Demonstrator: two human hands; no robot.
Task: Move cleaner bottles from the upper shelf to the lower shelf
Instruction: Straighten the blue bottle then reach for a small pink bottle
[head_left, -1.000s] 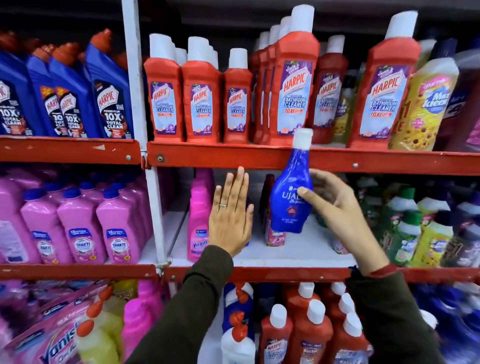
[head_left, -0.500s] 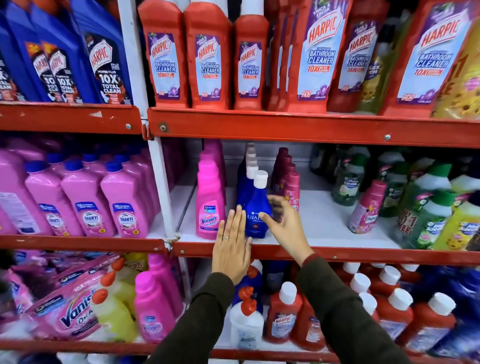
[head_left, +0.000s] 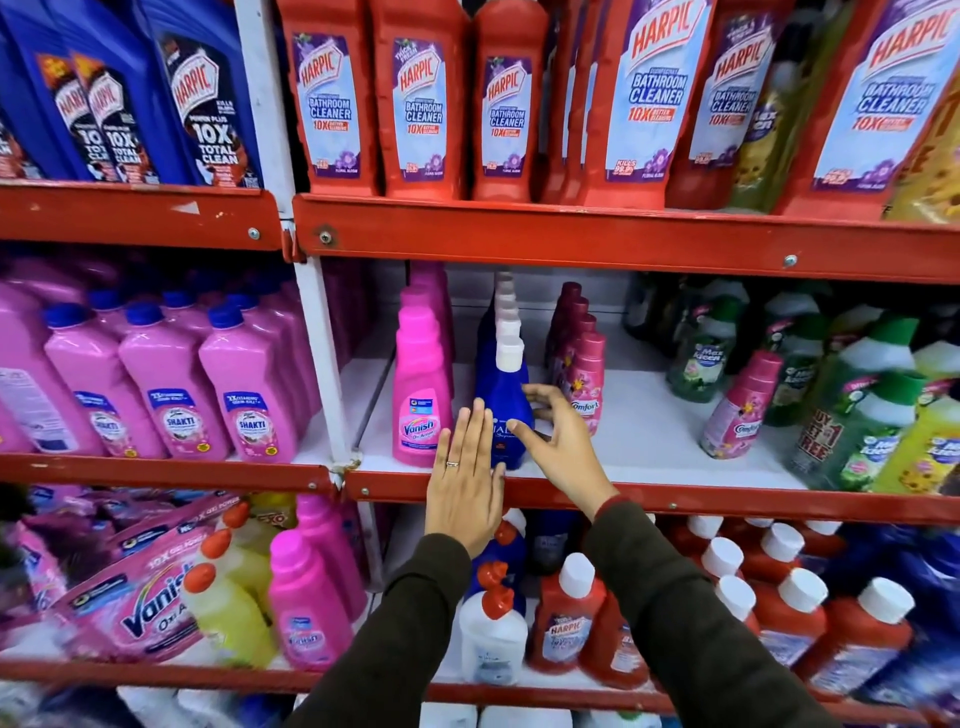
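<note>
A blue bottle with a white cap (head_left: 503, 395) stands upright at the front of a row of like bottles on the middle shelf (head_left: 675, 501). My left hand (head_left: 465, 483) is flat and open just in front of its left side, fingers pointing up. My right hand (head_left: 558, 449) hovers at the bottle's right side with fingers spread; thumb and forefinger lie close to it, apart from its body. Red Harpic bathroom cleaner bottles (head_left: 426, 98) fill the upper shelf (head_left: 571, 234).
A pink Vanish bottle (head_left: 422, 395) stands left of the blue row, pink Comfort bottles (head_left: 584, 379) right of it. Green Max Kleen bottles (head_left: 862, 410) crowd the right side, one Comfort bottle (head_left: 740, 405) leaning. Bare white shelf lies between. Red and white bottles fill the bottom shelf.
The blue bottle went from held in the air by my right hand to standing on the middle shelf. My right hand has let go and drawn back slightly; the view tilted down.
</note>
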